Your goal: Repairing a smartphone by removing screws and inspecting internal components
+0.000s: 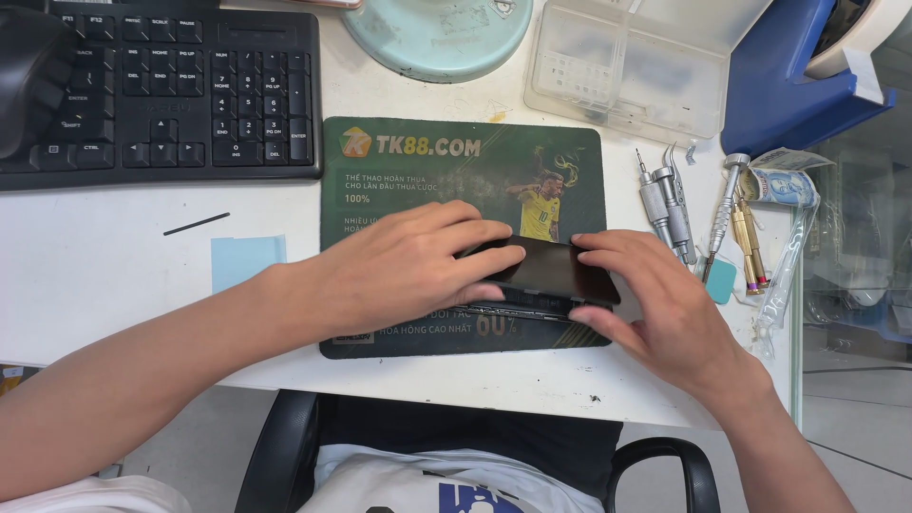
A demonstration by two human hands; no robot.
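Flat, black phone (pixel 549 271) lengthwise left-right, both hands gripping

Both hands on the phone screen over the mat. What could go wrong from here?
1. The dark screen panel sits tilted above the phone body; left hand and right hand pressing unevenly might crack or flex it.
2. The screwdrivers lie close beside the right hand; a wrist sweep could knock them off the white desk.
3. Fingertips on the glass may smudge it.
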